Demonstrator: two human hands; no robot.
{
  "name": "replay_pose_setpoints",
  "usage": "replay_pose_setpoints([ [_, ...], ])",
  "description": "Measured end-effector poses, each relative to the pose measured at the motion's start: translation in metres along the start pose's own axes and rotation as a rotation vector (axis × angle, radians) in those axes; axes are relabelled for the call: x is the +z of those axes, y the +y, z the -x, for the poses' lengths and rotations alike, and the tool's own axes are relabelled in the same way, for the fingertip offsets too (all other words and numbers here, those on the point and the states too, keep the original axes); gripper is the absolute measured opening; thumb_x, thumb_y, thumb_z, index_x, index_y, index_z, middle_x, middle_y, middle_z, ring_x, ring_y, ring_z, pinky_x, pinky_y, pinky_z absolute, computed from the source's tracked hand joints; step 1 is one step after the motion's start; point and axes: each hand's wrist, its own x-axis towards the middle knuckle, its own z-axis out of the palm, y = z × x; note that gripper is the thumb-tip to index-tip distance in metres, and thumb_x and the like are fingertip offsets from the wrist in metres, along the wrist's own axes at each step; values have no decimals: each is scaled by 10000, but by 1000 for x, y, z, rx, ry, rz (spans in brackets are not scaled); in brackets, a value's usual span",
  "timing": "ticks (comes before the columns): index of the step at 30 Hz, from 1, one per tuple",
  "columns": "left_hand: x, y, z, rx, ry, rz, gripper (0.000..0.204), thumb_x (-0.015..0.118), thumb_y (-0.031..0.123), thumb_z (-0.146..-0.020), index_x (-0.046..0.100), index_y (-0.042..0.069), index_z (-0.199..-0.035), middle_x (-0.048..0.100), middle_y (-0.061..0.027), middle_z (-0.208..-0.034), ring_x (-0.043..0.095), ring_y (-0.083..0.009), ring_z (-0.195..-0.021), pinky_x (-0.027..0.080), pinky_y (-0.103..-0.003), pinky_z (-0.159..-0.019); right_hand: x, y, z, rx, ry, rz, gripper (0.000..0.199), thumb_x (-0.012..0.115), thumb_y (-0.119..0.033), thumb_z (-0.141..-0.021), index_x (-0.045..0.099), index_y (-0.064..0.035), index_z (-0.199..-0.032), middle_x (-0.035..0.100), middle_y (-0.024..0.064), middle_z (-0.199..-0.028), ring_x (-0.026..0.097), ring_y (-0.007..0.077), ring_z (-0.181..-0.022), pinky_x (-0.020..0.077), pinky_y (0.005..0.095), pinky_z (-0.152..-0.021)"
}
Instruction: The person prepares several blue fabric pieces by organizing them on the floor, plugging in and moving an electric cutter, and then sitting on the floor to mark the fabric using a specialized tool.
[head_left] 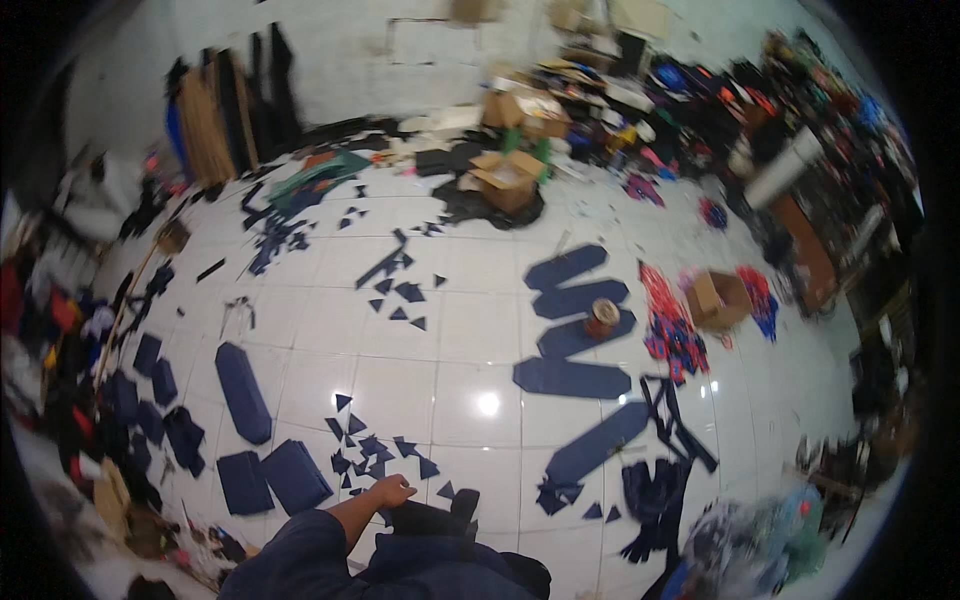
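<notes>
My left hand [393, 490] is closed, its fingers pinching the edge of a dark fabric piece [430, 518] held low in front of my body. My right hand does not show; my body and the cloth may cover it. Just beyond my left hand, small navy fabric triangles [374, 447] lie scattered on the tiles. Folded navy cloth stacks [297, 475] rest to the left of them. A long navy panel with pointed ends [243, 392] lies past the stacks. To the right, several similar panels [572, 378] are spread out, and a brownish round container [602, 317] stands on one.
Beside the right-hand panels are an open cardboard box [718, 300] and red-and-blue pieces [672, 325]. Dark straps [680, 425] lie nearer. A clear plastic heap [755, 545] sits at the near right. Another open box [507, 180] and piled scraps [690, 110] line the far wall.
</notes>
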Motion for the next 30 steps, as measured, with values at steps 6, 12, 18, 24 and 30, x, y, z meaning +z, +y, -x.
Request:
replay_pose_setpoints([
  [6, -53, -73, 13, -153, 361, 301, 500, 639, 473, -783, 684, 31, -1012, 650, -212, -1083, 612, -348, -1035, 474, -415, -905, -16, -177, -76, -357, -60, 185, 280, 539, -260, -910, 582, -42, -1081, 612, 78, -790, 568, 137, -574, 411, 271, -409],
  [12, -29, -132, 41, -370, 419, 495, 502, 621, 469, -775, 682, 9, -968, 648, -234, -1065, 614, -381, -1012, 485, -422, -881, 5, -301, -101, -175, -185, 405, 328, 573, -301, -914, 578, -27, -1094, 627, 153, -958, 619, 261, -848, 507, 382, -610],
  [18, 35, -154, 36, -696, 336, 540, 557, 592, 477, -782, 662, -19, -1028, 609, -272, -1125, 589, -398, -1065, 477, -432, -911, 95, -433, -152, -173, -267, 655, 294, 585, -283, -882, 594, -16, -1006, 624, 145, -876, 609, 256, -773, 496, 386, -606],
  [24, -45, -100, -16, -497, 370, 660, 573, 589, 492, -810, 613, 41, -1163, 605, -224, -1179, 578, -368, -1099, 463, -407, -934, 159, -608, -217, -318, -274, 833, 269, 598, -265, -851, 611, -5, -919, 622, 137, -793, 599, 250, -698, 485, 390, -602],
  [30, -219, -30, -53, -322, 867, 1000, 491, 638, 405, -849, 606, 7, -1135, 642, -180, -1063, 617, -284, -996, 478, -354, -862, 283, -849, -287, -1028, -216, 1088, 253, 610, -247, -819, 627, 5, -831, 620, 129, -710, 589, 245, -623, 474, 394, -598],
])
